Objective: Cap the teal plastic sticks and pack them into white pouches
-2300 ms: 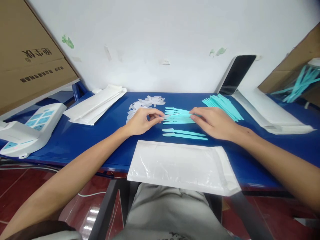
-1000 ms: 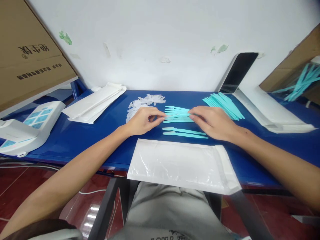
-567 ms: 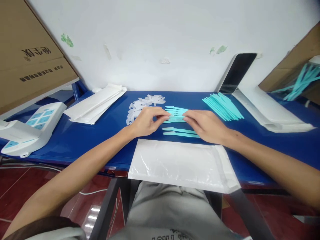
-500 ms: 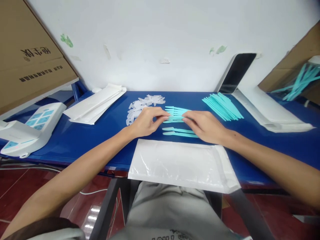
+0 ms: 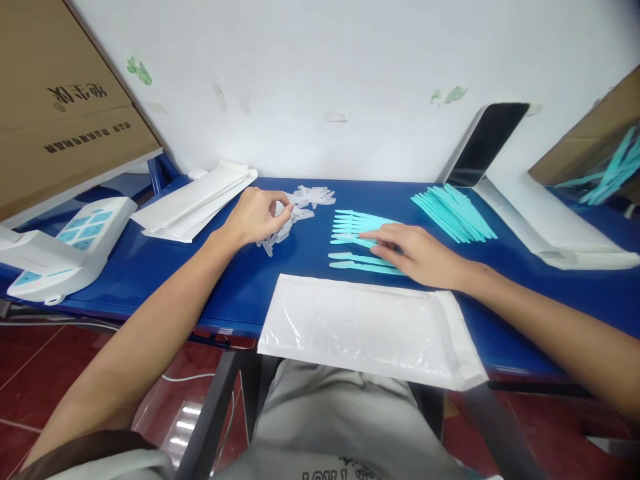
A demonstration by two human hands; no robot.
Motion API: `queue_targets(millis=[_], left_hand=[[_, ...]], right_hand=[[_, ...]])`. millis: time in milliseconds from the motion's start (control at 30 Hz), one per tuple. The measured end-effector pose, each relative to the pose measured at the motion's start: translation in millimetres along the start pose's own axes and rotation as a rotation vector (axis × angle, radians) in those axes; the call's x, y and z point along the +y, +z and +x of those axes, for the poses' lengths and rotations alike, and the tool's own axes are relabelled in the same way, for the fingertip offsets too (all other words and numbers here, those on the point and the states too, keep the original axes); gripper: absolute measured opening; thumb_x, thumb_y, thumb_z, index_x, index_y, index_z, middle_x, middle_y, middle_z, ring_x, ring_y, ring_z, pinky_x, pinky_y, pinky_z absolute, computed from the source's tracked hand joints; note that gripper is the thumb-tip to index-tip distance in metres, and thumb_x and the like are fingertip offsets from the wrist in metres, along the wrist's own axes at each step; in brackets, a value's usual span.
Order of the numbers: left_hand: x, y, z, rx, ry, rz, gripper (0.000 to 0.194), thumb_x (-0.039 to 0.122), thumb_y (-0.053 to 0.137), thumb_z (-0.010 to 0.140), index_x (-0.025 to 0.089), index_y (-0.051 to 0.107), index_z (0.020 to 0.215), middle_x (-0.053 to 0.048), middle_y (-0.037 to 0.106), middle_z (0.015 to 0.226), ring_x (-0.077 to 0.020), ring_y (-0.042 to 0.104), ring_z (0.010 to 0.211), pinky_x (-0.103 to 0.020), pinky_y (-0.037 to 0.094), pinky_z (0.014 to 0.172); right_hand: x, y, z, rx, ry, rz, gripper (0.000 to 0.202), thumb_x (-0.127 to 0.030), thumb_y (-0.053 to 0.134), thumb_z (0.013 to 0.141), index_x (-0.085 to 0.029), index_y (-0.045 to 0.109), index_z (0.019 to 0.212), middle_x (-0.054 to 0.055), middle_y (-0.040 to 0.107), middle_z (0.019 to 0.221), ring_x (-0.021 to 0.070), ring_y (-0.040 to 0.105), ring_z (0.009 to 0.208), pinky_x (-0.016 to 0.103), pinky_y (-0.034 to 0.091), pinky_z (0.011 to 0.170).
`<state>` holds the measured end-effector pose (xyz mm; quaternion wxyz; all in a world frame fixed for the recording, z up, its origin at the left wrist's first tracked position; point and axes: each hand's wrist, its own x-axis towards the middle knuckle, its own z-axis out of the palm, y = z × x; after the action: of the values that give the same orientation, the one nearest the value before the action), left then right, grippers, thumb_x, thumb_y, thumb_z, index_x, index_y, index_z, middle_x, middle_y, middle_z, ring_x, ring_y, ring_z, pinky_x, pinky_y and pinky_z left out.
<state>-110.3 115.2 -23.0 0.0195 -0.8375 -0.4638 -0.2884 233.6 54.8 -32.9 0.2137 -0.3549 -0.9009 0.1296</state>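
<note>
My left hand (image 5: pixel 260 217) hovers at the pile of small translucent plastic caps (image 5: pixel 313 195), its thumb and index finger curled into a pinch. Whatever sits between those fingertips is too small to make out. Thin turquoise eyebrow razors (image 5: pixel 345 221) lie side by side in a row on the table. Over this row my right hand (image 5: pixel 413 252) rests, index fingertip touching one razor and thumb held apart from it. Two more razors (image 5: pixel 350 265) lie slightly nearer, their handle ends partly under my right hand.
A white padded plastic pouch (image 5: pixel 365 327) lies at the blue table's (image 5: pixel 225 287) front edge. Behind my right hand is a turquoise razor stack (image 5: pixel 453 213). A phone (image 5: pixel 485 143) leans on the wall. White pouches (image 5: pixel 195 200), a white device (image 5: pixel 75 247) and a carton (image 5: pixel 75 107) are leftward.
My left hand has moved left from the razor row to the cap pile. My right hand stays by the razors, its index finger now stretched out and its thumb apart.
</note>
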Motion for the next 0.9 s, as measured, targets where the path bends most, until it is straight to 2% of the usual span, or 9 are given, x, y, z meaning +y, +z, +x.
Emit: queue_targets(millis=[67, 167, 233, 333, 533, 700, 800, 900], left_hand=[[0, -1.0, -1, -0.041, 0.015, 0.022, 0.031, 0.039, 0.058, 0.091, 0.017, 0.08, 0.093, -0.001, 0.06, 0.059, -0.0179, 0.056, 0.057, -0.031, 0.042, 0.069], [5, 3.4, -2, -0.082, 0.099, 0.1, 0.041, 0.043, 0.055, 0.095, 0.016, 0.079, 0.113, -0.01, 0.067, 0.088, -0.0251, 0.061, 0.081, -0.037, 0.047, 0.08], [8, 8.7, -4, -0.109, 0.14, 0.165, 0.046, 0.046, 0.052, 0.098, 0.017, 0.077, 0.125, -0.015, 0.064, 0.107, -0.0306, 0.058, 0.097, -0.044, 0.047, 0.089], [12, 15.4, -7, -0.167, 0.139, 0.243, 0.045, 0.045, 0.05, 0.101, 0.023, 0.075, 0.132, -0.018, 0.057, 0.123, -0.0354, 0.052, 0.109, -0.051, 0.046, 0.094], [17, 17.7, -8, -0.235, 0.155, 0.219, 0.041, 0.042, 0.049, 0.104, 0.027, 0.077, 0.13, -0.018, 0.054, 0.132, -0.0395, 0.047, 0.119, -0.058, 0.044, 0.097], [22, 16.9, -7, -0.224, 0.238, 0.08, 0.036, 0.042, 0.051, 0.105, 0.029, 0.08, 0.121, -0.016, 0.053, 0.135, -0.0367, 0.046, 0.123, -0.058, 0.042, 0.101], [24, 17.3, -7, -0.218, 0.239, 0.085, 0.037, 0.043, 0.052, 0.105, 0.025, 0.079, 0.123, -0.017, 0.055, 0.134, -0.0367, 0.046, 0.122, -0.058, 0.042, 0.1], [23, 18.1, -6, -0.252, 0.24, 0.098, 0.034, 0.041, 0.054, 0.104, 0.025, 0.08, 0.12, -0.016, 0.058, 0.133, -0.0367, 0.047, 0.121, -0.056, 0.042, 0.099]], right_hand=[[0, 0, 1, -0.009, -0.017, -0.001, 0.038, -0.037, 0.048, 0.105, -0.021, 0.073, 0.129, 0.009, 0.072, 0.088, 0.0261, 0.066, 0.084, 0.04, 0.051, 0.076], [-2, -1, 2, -0.005, -0.027, 0.026, 0.036, -0.037, 0.049, 0.105, -0.023, 0.076, 0.125, 0.009, 0.071, 0.087, 0.0257, 0.066, 0.082, 0.039, 0.05, 0.075], [-3, -1, 1, 0.004, -0.038, 0.056, 0.035, -0.036, 0.05, 0.105, -0.024, 0.077, 0.122, 0.008, 0.072, 0.087, 0.0253, 0.066, 0.083, 0.039, 0.05, 0.075], [-3, 0, 1, 0.008, -0.058, 0.075, 0.034, -0.036, 0.05, 0.105, -0.025, 0.077, 0.122, 0.008, 0.072, 0.087, 0.0255, 0.066, 0.085, 0.04, 0.05, 0.077], [0, 2, 0, 0.003, -0.046, 0.027, 0.032, -0.036, 0.052, 0.104, -0.024, 0.078, 0.116, 0.01, 0.071, 0.098, 0.0268, 0.066, 0.092, 0.043, 0.053, 0.081], [5, 2, -2, 0.055, -0.008, -0.129, 0.036, -0.032, 0.047, 0.104, -0.02, 0.074, 0.125, 0.013, 0.069, 0.103, 0.0293, 0.065, 0.097, 0.045, 0.053, 0.082], [12, 2, -3, 0.054, 0.012, -0.238, 0.036, -0.033, 0.047, 0.104, -0.02, 0.076, 0.12, 0.014, 0.068, 0.106, 0.0306, 0.065, 0.098, 0.045, 0.052, 0.08], [17, 2, -3, 0.041, 0.024, -0.247, 0.033, -0.034, 0.048, 0.104, -0.021, 0.077, 0.113, 0.013, 0.069, 0.104, 0.0298, 0.065, 0.097, 0.042, 0.051, 0.078]])
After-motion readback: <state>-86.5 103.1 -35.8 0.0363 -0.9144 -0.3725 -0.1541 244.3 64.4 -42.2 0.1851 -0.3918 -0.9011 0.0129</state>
